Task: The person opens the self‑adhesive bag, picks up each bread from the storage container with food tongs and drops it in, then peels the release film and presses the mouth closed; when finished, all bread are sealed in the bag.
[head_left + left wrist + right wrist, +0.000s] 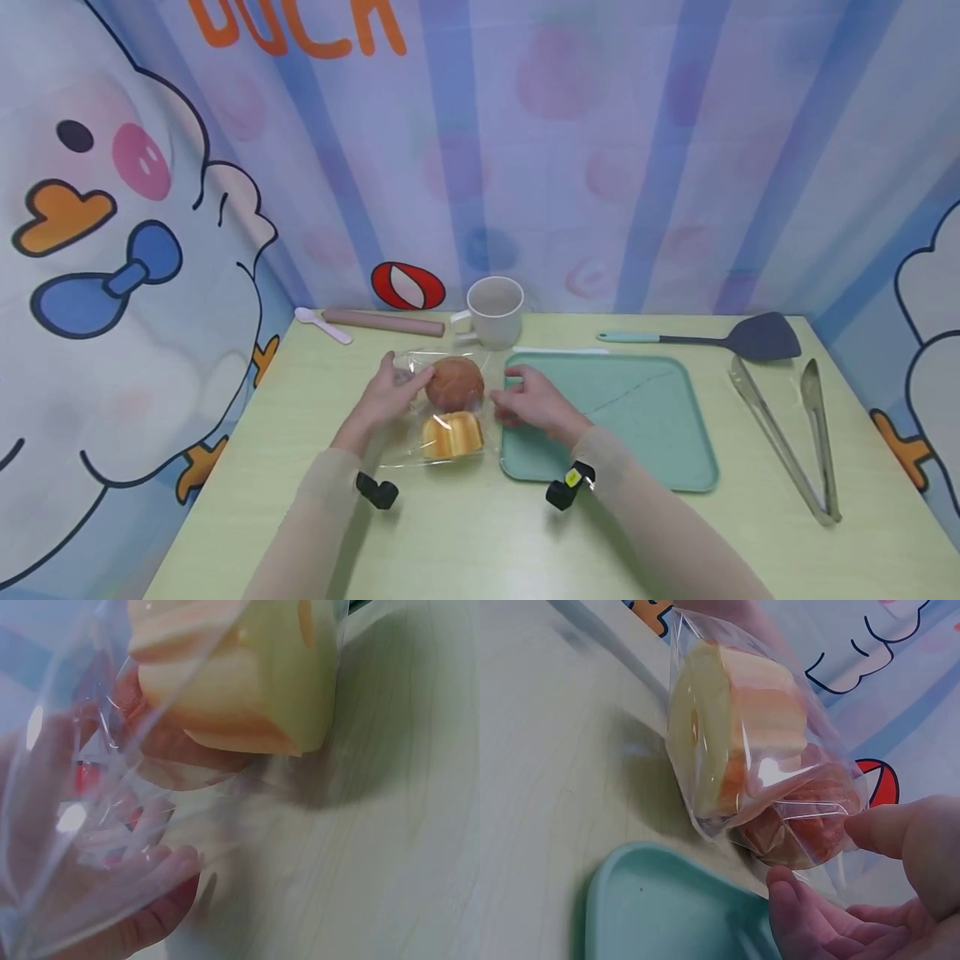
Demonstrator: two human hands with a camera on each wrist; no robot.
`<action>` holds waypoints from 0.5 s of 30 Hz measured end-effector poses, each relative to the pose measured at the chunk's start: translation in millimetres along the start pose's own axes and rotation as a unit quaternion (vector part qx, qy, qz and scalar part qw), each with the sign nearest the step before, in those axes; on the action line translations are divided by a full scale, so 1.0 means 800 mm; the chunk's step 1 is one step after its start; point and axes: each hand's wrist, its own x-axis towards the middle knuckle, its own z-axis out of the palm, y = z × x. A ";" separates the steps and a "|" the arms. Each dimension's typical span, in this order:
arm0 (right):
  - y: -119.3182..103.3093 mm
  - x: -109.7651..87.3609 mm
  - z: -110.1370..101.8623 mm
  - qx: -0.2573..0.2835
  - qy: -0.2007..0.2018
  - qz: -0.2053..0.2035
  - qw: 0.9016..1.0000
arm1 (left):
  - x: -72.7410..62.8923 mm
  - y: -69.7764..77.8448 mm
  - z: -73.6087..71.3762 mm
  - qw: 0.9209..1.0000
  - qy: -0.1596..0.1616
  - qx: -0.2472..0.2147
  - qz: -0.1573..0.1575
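Note:
A clear plastic bag (405,454) contains a round brown bun (454,384) and a pale yellow bread piece (453,435) with browned ridges, nearer me. My left hand (385,400) holds the bag's left side, its thumb reaching to the bun; in the left wrist view glossy film covers much of that hand (112,900). On the other side is my right hand (536,400), over the left edge of a green tray (630,425). Its thumb and fingers are apart, with the thumb tip right at the bag near the bun in the right wrist view.
A white mug (496,312) stands behind the bag. To its left lie a brown rod (384,322) and a pale spoon (322,325). A dark spatula (763,337) and metal tongs (780,442) lie on the right. A printed curtain (562,167) rises behind the table.

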 end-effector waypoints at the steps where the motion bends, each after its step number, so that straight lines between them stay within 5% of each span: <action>1: 0.000 -0.001 -0.001 0.000 -0.002 -0.003 1.000 | 0.000 0.001 0.000 1.000 -0.001 -0.002 0.000; 8: 0.005 -0.012 -0.014 0.013 -0.012 -0.020 1.000 | 0.001 -0.004 -0.002 1.000 -0.019 0.012 0.022; 15: 0.012 -0.032 -0.051 -0.039 0.001 -0.048 0.998 | -0.001 -0.014 -0.015 1.000 -0.019 -0.005 0.022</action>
